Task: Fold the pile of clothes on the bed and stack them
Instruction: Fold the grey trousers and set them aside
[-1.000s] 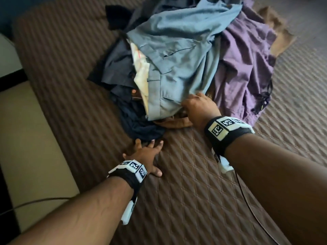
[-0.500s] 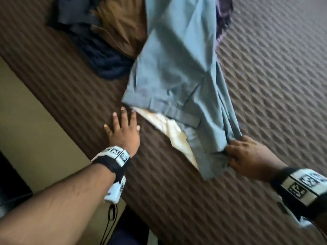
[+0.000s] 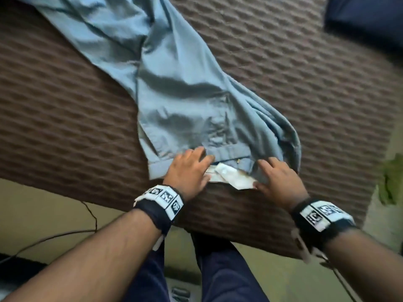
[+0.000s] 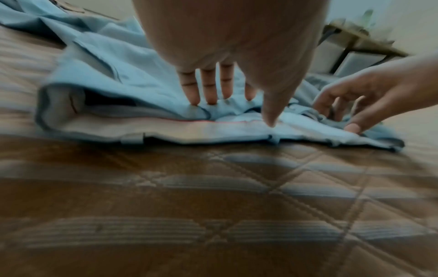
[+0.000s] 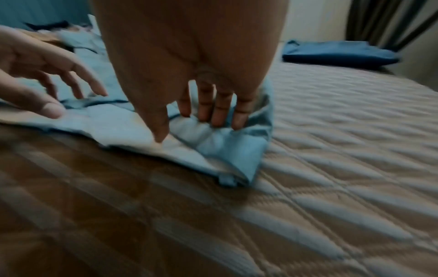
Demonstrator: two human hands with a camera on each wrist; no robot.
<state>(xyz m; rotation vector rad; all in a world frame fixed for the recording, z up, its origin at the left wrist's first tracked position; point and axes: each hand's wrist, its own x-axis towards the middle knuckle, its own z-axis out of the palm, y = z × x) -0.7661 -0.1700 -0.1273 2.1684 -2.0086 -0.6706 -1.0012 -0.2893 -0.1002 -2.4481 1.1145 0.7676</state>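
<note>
The light blue cloth trousers (image 3: 178,88) look smooth and matt, with a paler cream cloth lining (image 3: 231,178) at the waistband. The bed's brown quilted cover (image 3: 305,68) is ribbed cloth with a faint sheen along its stitched diamonds.

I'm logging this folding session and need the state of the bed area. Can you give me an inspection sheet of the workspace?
Surface: brown quilted bedspread, bare near the edge.
Job's things: light blue trousers spread flat, waistband nearest the person, pale pocket lining showing; not yet folded. Folded dark blue garment lies at the far side.
Clutter: green cloth off the bed, to the right.
Hands: left hand and right hand rest on the waistband, fingers straight; no clear grip.
Cables: thin dark cable over the floor at left; wristband cords hang from both wrists.
Surroundings: pale floor, dark curtain, small table.
</note>
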